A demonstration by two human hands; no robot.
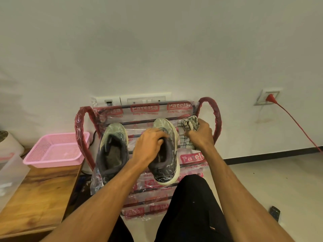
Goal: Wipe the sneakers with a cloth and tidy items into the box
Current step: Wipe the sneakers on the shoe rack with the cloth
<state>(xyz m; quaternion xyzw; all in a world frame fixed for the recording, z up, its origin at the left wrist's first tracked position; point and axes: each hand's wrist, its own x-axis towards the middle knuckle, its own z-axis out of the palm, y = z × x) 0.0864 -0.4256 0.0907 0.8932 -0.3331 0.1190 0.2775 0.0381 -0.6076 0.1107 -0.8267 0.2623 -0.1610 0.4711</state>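
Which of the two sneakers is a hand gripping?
The sneaker on the right, gripped by the left hand; the other sneaker lies untouched; the right hand holds a cloth.

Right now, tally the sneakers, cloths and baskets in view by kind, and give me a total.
Sneakers: 2
Cloth: 1
Basket: 1
Total: 4

White wall (157, 41) | switch panel (146, 100) low at centre | red plug (270, 98) in socket (260, 100) at right | dark skirting (262, 157) | pale floor (262, 180) | wooden table (40, 198) at left
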